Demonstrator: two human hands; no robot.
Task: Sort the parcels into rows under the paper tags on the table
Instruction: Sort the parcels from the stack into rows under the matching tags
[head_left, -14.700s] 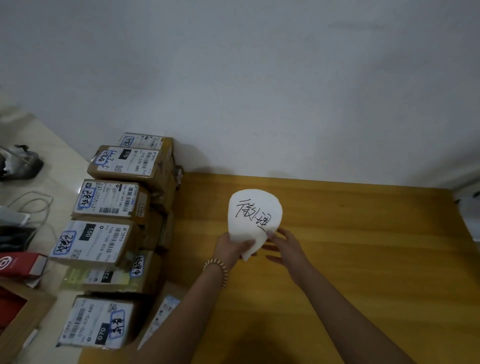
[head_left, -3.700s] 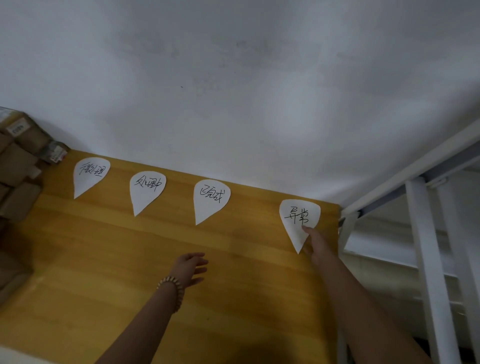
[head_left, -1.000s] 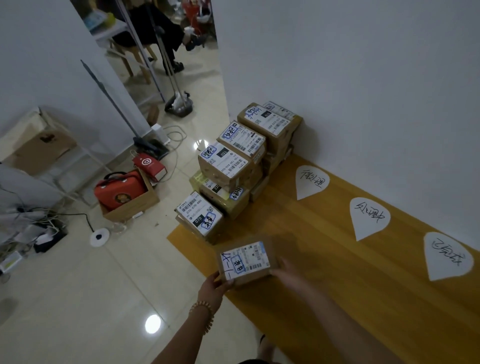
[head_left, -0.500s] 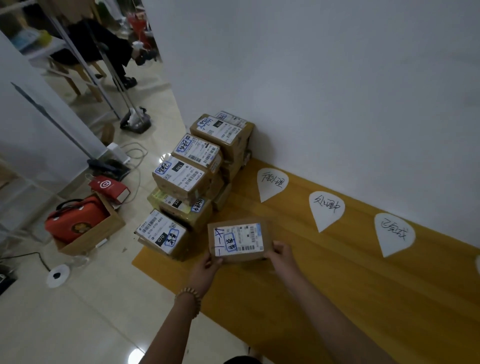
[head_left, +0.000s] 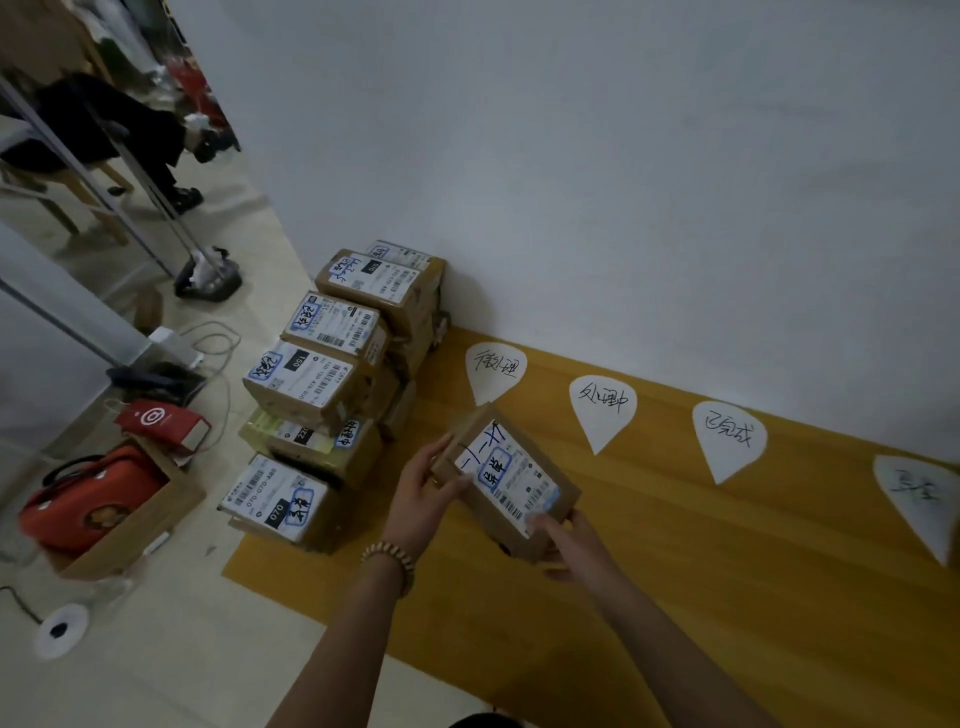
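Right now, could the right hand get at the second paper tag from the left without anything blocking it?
Probably not yet: the right hand and left hand both grip the parcel. The wooden table towards the second tag looks bare.

A brown cardboard parcel (head_left: 511, 480), white shipping label up (barcodes, handwriting and a blue-outlined sticker on it), is held above the wooden table (head_left: 701, 571), turned diagonally. More labelled parcels sit in a stack (head_left: 332, 384) at the table's left end. Four teardrop-shaped paper tags (head_left: 602, 410) lie in a row along the wall.
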